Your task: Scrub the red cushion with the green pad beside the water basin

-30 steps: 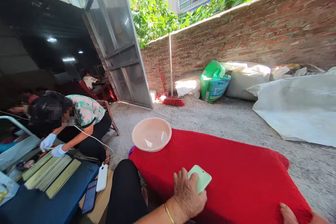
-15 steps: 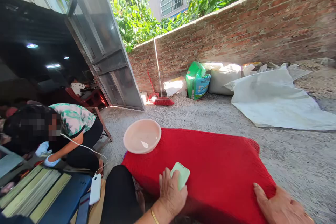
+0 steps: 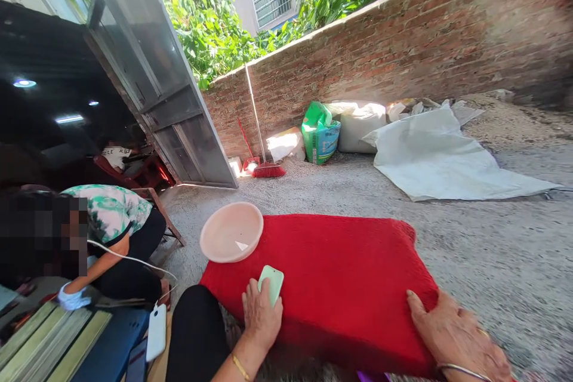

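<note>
A red cloth (image 3: pixel 333 268) covers a low, table-like surface before me. My left hand (image 3: pixel 262 316) grasps a flat light-green handheld block (image 3: pixel 272 284) with rounded corners and a small mark near its far end. The block lies against the top of the cloth; its underside is hidden, so I cannot tell its exact kind. At the cloth's right edge, my right hand (image 3: pixel 461 334) has its thumb on top and its bent fingers over the side, gripping the cloth. A pale pink basin (image 3: pixel 231 233) sits at the far left corner.
On my left, a person (image 3: pixel 111 215) in a patterned top and gloves bends over long pale strips (image 3: pixel 58 340). A white corded device (image 3: pixel 156 332) and a phone (image 3: pixel 136 361) lie near my knee. Beyond are a broom (image 3: pixel 268 170), sacks (image 3: pixel 320 137), white sheeting (image 3: pixel 443 155) and a brick wall (image 3: pixel 403 48).
The view has swung a little to the right. My left hand has slid the light-green block leftward over the cloth, closer to the basin. My right hand stays at the cloth's right edge.
</note>
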### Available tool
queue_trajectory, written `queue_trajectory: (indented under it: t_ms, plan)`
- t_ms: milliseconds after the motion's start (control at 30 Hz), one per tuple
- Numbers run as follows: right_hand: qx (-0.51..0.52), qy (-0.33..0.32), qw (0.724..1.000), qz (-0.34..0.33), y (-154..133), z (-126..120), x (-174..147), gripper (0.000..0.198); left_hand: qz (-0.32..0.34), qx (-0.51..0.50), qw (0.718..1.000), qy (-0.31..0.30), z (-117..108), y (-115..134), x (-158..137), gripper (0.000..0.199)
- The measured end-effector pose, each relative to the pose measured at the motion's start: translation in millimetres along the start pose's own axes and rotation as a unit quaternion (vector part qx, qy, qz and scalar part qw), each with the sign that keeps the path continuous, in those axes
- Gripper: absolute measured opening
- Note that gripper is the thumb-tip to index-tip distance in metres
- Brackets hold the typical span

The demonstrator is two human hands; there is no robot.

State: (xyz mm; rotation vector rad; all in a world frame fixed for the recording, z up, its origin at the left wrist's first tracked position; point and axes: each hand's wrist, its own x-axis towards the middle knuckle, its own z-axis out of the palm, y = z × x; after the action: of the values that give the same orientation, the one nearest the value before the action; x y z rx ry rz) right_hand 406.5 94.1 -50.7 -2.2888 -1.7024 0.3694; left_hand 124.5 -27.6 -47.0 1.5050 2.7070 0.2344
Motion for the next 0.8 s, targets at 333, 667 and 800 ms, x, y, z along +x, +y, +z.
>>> queue_trajectory:
  t_ms: [333, 667, 800]
  plan:
    - [-0.016, -0.037, 0.998, 0.038, -7.1, -9.1, -6.4, 0.068, 0.085, -0.044, 0.995, -0.019, -8.3, 40.7, 0.0, 0.045]
    - [-0.019, 0.023, 0.999, 0.014, -5.9, -5.9, -15.2, 0.053, 0.177, -0.009, 0.984, -0.02, 30.9, 61.7, -19.9, 0.049]
    - [-0.03, 0.048, 0.998, 0.014, -7.5, -5.7, -22.5, 0.048, 0.22, -0.004, 0.976, -0.011, 27.0, 68.8, -8.3, 0.044]
